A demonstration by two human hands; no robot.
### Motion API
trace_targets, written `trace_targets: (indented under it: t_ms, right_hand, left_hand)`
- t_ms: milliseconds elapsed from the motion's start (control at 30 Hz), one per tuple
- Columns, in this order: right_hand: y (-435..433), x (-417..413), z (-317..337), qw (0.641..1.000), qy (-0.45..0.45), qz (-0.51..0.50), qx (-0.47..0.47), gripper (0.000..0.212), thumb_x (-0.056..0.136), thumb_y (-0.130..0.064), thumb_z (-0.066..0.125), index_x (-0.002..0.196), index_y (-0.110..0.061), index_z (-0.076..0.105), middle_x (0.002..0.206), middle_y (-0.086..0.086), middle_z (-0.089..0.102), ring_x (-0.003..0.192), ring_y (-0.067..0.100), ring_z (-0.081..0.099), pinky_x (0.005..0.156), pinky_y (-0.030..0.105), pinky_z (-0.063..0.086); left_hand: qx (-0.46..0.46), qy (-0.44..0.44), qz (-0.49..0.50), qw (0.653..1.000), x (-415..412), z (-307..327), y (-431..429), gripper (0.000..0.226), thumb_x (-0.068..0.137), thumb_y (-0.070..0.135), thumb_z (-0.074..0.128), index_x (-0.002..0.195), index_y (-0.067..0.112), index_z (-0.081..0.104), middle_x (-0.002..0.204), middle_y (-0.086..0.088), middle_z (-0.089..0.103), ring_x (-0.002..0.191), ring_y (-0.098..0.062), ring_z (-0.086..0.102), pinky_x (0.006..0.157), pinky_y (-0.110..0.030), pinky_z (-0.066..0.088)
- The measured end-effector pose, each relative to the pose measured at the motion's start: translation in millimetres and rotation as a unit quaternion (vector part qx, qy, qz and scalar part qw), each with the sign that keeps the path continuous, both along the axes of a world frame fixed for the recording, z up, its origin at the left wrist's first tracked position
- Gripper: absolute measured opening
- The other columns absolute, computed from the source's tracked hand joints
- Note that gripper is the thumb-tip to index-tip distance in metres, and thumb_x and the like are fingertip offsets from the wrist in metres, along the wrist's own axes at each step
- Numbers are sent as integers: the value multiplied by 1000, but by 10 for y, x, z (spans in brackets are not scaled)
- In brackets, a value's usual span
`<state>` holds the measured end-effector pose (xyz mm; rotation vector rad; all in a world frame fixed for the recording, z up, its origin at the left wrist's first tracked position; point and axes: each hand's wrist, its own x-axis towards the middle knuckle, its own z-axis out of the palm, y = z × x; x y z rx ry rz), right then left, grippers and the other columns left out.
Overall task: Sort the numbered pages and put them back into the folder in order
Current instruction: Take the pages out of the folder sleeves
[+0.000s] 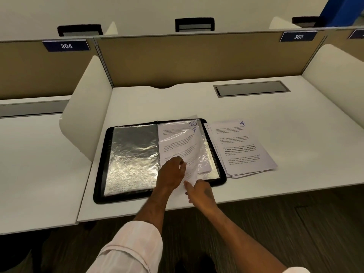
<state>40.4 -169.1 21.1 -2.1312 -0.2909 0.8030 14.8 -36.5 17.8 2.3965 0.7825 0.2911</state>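
Two of our hands meet at the near edge of an open black zip folder (100, 174), which lies flat on the white desk (295, 125) in front of us. Our left hand (172, 171) rests on the folder's right half, knuckles up and fingers bent, the tips down on the page marked 7 (177, 148); we cannot tell whether it pinches the paper or only presses it. Our right hand (201, 192) sits just beside it at the folder's rim, with the thumb laid on that page's lower corner, which sticks out past the black edge. The fingers underneath are hidden, so it reads as a narrow pinch. The page marked 7 lies tilted, partly under crinkled clear plastic, over a page marked 10 (192, 123) whose number shows above it. The folder's left half shows an empty clear sleeve (134, 154), shiny and creased. Just to the right of the folder, a loosely squared stack of pages (242, 150) lies on the desk, the top one marked 4. Farther back, a grey cable hatch (251, 88) is set into the desktop below the tan partition (197, 60).
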Motion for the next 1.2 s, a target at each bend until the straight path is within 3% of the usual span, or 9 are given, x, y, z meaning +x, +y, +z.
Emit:
trace_targets:
  t_ms: [200, 467, 567, 600, 700, 733, 933, 1100, 1200]
  right_hand:
    - [-7, -198, 454, 960, -215, 138, -111, 41, 98, -45, 46, 111, -11, 64, 109, 5, 68, 98, 19, 65, 84, 31, 55]
    - [-146, -486, 1349, 872, -330, 335, -139, 33, 97, -33, 51, 113, -6, 61, 111, 11, 65, 93, 21, 60, 77, 26, 40]
    - [-317, -563, 1786, 829, -435, 342, -75, 16, 91, -22, 65, 93, -6, 64, 88, 9, 65, 79, 20, 66, 67, 23, 42]
    - [-372, -539, 1909, 846, -449, 288, -14, 13, 86, -18, 71, 80, -13, 61, 74, 2, 61, 63, 11, 62, 58, 19, 41]
    - [-571, -495, 2123, 827, -497, 254, -61, 32, 77, -21, 79, 62, -23, 51, 58, -9, 46, 44, 2, 39, 48, 12, 21]
    - [-614, -434, 2188, 858, -463, 219, -36, 32, 78, -21, 79, 62, -24, 51, 59, -10, 48, 44, 3, 38, 47, 13, 23]
    - [-286, 222, 2686, 889, -343, 285, -106, 32, 94, -39, 52, 72, -18, 58, 71, -1, 56, 68, 19, 55, 57, 27, 38]
    - [-434, 945, 2459, 969, -181, 154, 69, 29, 95, -26, 58, 93, -1, 72, 94, 14, 72, 81, 24, 69, 74, 37, 55]
    - [-542, 1355, 2076, 983, -72, 39, 163, 26, 95, -20, 59, 103, 3, 68, 104, 19, 71, 82, 23, 70, 70, 32, 54]
  left_hand:
    - [25, -9, -34, 999, -182, 268, 71, 37, 85, 12, 69, 120, 9, 59, 119, -7, 61, 110, -23, 57, 85, -31, 43]
    - [18, -48, 91, 995, -453, 355, 214, 12, 91, 23, 63, 90, 12, 62, 91, -1, 63, 78, -15, 59, 64, -28, 43]
    - [-26, -74, 182, 980, -564, 312, 249, 5, 91, 18, 62, 87, 16, 61, 87, -1, 65, 75, -15, 60, 62, -27, 43]
    - [-50, -90, 215, 971, -591, 298, 268, 3, 91, 16, 61, 88, 16, 61, 88, -2, 66, 76, -16, 60, 63, -27, 44]
    - [-104, -123, 308, 937, -675, 219, 354, 10, 94, 18, 58, 96, 12, 66, 94, -9, 68, 86, -26, 64, 70, -31, 47]
    - [-109, -126, 332, 929, -709, 229, 370, 14, 95, 19, 57, 98, 10, 67, 97, -12, 69, 91, -30, 64, 72, -32, 46]
    - [-172, -173, 439, 865, -942, 160, 597, 27, 96, 24, 49, 112, 10, 65, 109, -17, 69, 105, -38, 62, 88, -43, 49]
    - [-253, -278, 455, 807, -1145, 58, 748, 46, 97, 9, 40, 141, 23, 43, 110, -12, 63, 93, -27, 66, 82, -38, 55]
    - [-253, -275, 433, 820, -1238, 75, 783, 49, 100, 1, 35, 145, 22, 40, 111, -14, 61, 96, -27, 64, 79, -31, 55]
